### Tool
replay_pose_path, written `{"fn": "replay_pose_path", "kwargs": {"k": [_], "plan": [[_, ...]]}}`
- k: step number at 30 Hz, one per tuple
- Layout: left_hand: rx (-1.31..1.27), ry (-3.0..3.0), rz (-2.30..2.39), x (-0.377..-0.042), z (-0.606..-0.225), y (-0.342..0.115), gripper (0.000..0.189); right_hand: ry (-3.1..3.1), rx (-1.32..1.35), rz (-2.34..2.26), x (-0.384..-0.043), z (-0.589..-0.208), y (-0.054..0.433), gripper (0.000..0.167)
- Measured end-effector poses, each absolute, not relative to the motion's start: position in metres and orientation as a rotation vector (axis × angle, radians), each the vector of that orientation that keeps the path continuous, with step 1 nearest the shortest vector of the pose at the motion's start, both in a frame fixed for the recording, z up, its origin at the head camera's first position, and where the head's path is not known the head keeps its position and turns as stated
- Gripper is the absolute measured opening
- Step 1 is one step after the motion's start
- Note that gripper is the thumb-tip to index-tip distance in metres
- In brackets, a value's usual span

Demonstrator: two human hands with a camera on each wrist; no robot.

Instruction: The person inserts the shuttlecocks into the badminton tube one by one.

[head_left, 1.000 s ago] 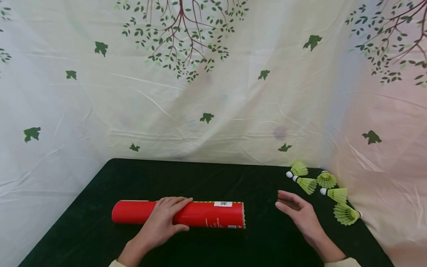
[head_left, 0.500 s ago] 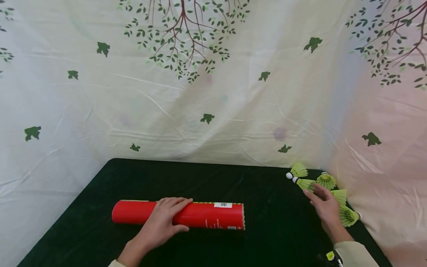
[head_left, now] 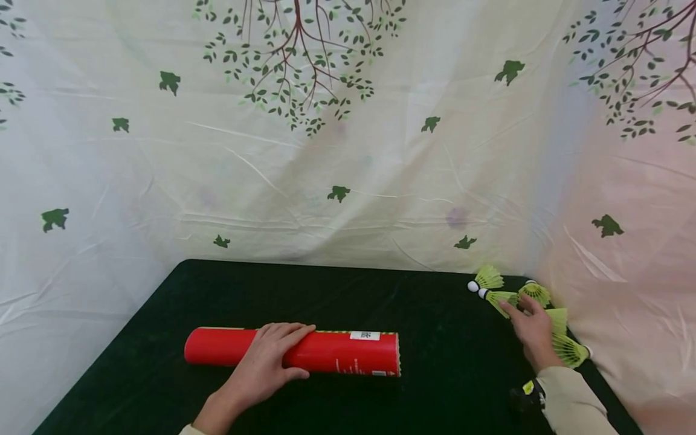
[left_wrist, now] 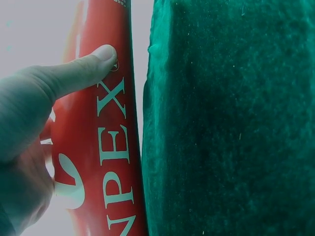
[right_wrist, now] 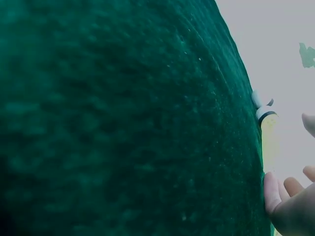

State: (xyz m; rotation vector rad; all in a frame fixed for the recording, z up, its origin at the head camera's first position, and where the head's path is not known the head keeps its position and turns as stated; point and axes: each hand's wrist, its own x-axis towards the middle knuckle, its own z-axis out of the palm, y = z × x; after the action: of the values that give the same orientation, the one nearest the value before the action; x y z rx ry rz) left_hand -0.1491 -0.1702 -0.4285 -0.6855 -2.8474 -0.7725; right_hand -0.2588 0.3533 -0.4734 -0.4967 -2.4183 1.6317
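My left hand (head_left: 266,362) grips a red shuttlecock tube (head_left: 353,353) lying sideways on the dark green cloth. In the left wrist view, the thumb (left_wrist: 88,69) lies across the tube's printed side (left_wrist: 113,147), the fingers passing behind it. Far to the right, my right hand (head_left: 533,332) is among yellow-green shuttlecocks, thumb and forefinger apart beside the skirt of one shuttlecock (head_left: 497,299). Its palm and fingers partly hide another shuttlecock (head_left: 557,320). In the right wrist view, the right hand's fingers (right_wrist: 294,188) appear spread near a shuttlecock (right_wrist: 268,137).
More shuttlecocks lie at the table's right edge: one at the back (head_left: 488,278), one behind the fingers (head_left: 535,292) and one nearer the front (head_left: 570,350). The green-covered table (head_left: 326,290) meets a pale leaf-printed curtain (head_left: 380,199) at its back and right.
My right hand has moved right and away from me, from beside the shuttlecocks to among them, covering one. The left hand and the tube have stayed in place.
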Motion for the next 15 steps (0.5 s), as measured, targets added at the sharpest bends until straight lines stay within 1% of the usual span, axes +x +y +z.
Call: {"fn": "replay_pose_path", "kwargs": {"k": [6,15], "plan": [[-0.694,-2.855,-0.762,-0.1490,-0.4285,-0.1710,0.078,-2.464,-0.507,1.569,-0.2665,-0.4728,0.3524,0.082],[-0.699,-2.864,-0.759,-0.1499,-0.4281,-0.1708,0.078,-2.488,-0.486,1.501,-0.2675,-0.4747,0.3489,0.081]]}}
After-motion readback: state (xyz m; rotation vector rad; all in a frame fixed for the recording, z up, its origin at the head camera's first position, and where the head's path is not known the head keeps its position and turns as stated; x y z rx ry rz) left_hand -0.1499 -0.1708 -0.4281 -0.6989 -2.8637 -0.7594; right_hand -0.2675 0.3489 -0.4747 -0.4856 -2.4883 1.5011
